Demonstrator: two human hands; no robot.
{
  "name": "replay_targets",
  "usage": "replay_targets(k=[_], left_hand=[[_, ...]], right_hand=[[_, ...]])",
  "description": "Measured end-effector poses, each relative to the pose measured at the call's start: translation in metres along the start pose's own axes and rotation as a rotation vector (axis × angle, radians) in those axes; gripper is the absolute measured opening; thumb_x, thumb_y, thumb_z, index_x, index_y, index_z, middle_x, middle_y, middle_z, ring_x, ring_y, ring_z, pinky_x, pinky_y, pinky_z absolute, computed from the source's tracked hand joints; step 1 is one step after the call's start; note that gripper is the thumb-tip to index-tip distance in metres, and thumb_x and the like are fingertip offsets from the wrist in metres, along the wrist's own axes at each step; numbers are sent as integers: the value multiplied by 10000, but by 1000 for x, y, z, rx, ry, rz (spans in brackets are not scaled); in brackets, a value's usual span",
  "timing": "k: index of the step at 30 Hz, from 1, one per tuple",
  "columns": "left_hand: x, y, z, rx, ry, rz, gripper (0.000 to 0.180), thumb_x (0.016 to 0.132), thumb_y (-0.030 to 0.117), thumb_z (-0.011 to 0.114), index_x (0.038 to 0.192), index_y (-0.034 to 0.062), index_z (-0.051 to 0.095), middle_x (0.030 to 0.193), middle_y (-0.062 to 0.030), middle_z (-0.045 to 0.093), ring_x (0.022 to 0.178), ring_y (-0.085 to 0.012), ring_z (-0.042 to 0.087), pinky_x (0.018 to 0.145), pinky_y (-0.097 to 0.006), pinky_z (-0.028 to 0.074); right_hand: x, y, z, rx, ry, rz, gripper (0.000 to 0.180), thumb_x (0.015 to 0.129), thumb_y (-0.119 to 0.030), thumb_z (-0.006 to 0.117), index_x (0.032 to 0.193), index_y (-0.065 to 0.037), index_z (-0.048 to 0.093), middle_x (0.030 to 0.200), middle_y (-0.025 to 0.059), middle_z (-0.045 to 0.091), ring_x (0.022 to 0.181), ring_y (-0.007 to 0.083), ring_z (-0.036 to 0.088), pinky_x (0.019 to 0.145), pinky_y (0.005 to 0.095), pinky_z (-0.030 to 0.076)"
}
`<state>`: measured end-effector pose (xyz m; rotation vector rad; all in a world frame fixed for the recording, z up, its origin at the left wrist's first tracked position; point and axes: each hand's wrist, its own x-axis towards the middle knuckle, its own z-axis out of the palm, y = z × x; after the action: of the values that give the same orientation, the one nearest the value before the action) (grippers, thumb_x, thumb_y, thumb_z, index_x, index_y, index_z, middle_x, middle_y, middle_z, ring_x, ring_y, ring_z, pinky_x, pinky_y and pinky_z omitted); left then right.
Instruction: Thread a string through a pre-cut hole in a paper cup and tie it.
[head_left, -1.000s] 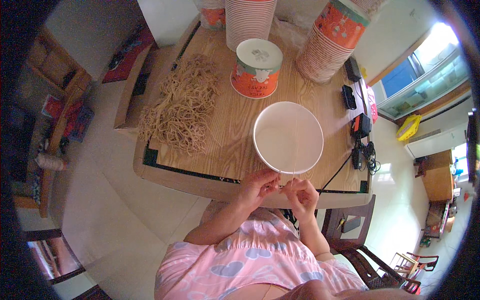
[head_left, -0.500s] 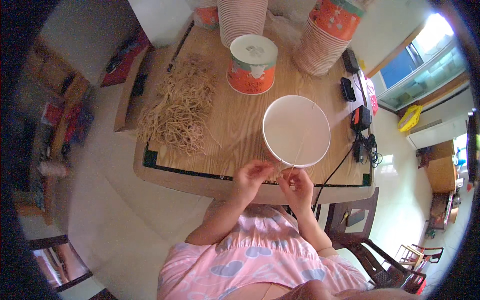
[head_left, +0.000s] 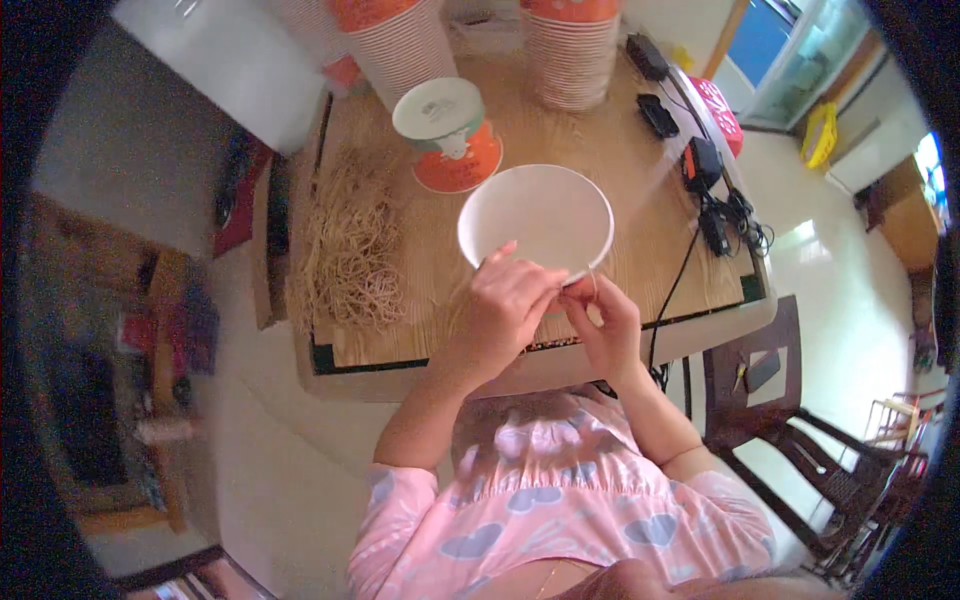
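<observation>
Holding a white bowl (head_left: 536, 218) at the near table (head_left: 640, 240) edge: our left hand (head_left: 500, 310) and right hand (head_left: 605, 325) pinch a thin rubber band (head_left: 590, 285) against its near rim, fingertips pressed together. Bowl looks light, thin-walled, easily dented; best gripped at the rim. Band soft, stretchy. Since a second ago, the bowl sits closer, hands now on its rim. Band pile (head_left: 350, 255) lies left

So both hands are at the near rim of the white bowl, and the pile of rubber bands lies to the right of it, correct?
Not quite. In the head view both hands, left and right, are at the near rim of the white bowl, but the pile of rubber bands lies to its left.
</observation>
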<state>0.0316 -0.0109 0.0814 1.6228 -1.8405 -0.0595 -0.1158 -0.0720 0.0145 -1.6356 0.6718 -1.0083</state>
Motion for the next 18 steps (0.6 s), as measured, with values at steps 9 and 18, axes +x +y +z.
replay_targets(k=[9,18], left_hand=[[8,20,-2,-257,138,-240,175,823,21,566,996,42,576,867,-125,628,774,-238,641,633,-336,510],[7,20,-5,-172,21,-201,194,826,1,536,999,65,594,873,-131,624,816,-286,616,684,-362,482]], right_hand=[[5,-12,-18,-119,-47,-83,100,769,32,601,860,-5,580,782,86,585,715,167,572,638,279,461],[6,-20,-24,50,265,-179,126,777,39,599,889,-6,564,923,94,569,746,142,566,648,254,459]])
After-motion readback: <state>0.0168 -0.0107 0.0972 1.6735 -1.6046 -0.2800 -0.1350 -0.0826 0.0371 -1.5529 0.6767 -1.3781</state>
